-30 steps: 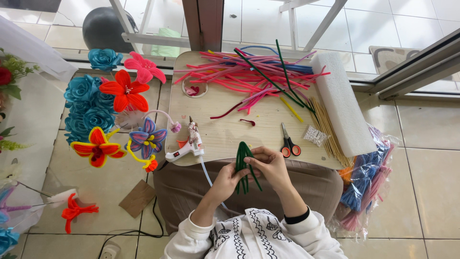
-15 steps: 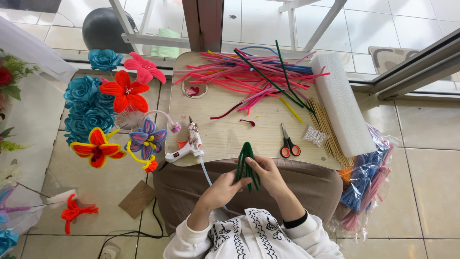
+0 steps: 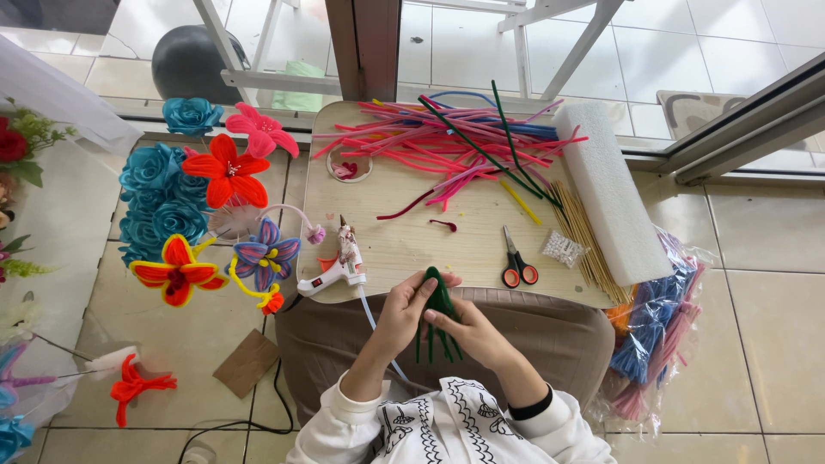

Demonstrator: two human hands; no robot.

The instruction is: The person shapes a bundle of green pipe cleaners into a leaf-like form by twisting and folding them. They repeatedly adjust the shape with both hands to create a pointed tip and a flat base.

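Note:
Both my hands hold a bundle of dark green pipe cleaners (image 3: 439, 311) over my lap, just at the near edge of a small wooden table (image 3: 404, 245). My left hand (image 3: 400, 314) pinches the folded top of the bundle from the left. My right hand (image 3: 474, 333) grips it from the right, with the loose green ends hanging down between the two. A white hot glue gun (image 3: 338, 267) lies on the table just left of my left hand. Red-handled scissors (image 3: 516, 261) lie just right of the bundle's top.
A heap of pink, red, blue and green pipe cleaners (image 3: 455, 146) covers the table's far side, beside a white foam block (image 3: 608, 202) and wooden sticks (image 3: 577, 230). Finished pipe-cleaner flowers (image 3: 198, 215) stand on the floor at left; bagged pipe cleaners (image 3: 653, 331) lie at right.
The green bundle has shifted slightly up toward the table edge as both hands work it. My fingers have regripped around its folded top.

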